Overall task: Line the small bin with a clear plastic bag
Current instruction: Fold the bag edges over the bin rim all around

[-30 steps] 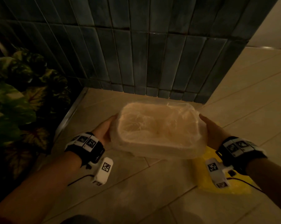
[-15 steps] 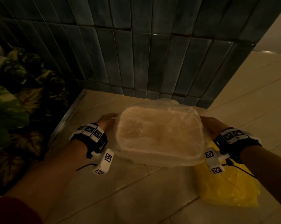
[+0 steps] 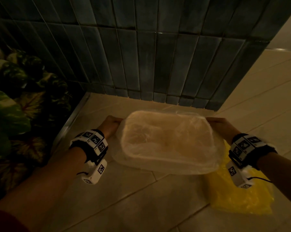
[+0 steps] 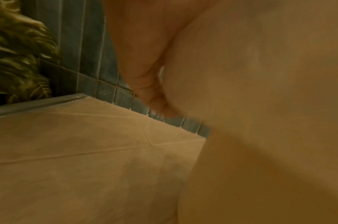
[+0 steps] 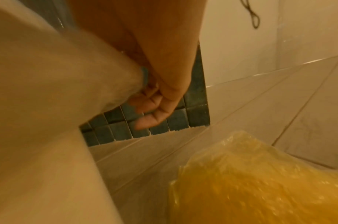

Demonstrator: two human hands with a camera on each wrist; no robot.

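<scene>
A small cream rectangular bin sits low over the tiled floor near the wall, its sides filling the left wrist view and right wrist view. A clear plastic bag lines its inside and folds out over the rim. My left hand grips the bin's left end, fingers running down its side. My right hand grips the right end, thumb along the rim, fingers loosely curled past the bin's corner. Whether the bin touches the floor is unclear.
A dark blue tiled wall stands just beyond the bin. A crumpled yellow plastic bag lies on the floor at my right. Leafy plants fill the left behind a metal floor strip. A pale wall rises at the right.
Both hands have carried the lined bin forward and down, closer to the blue tiled wall. The grip on its two ends is the same.
</scene>
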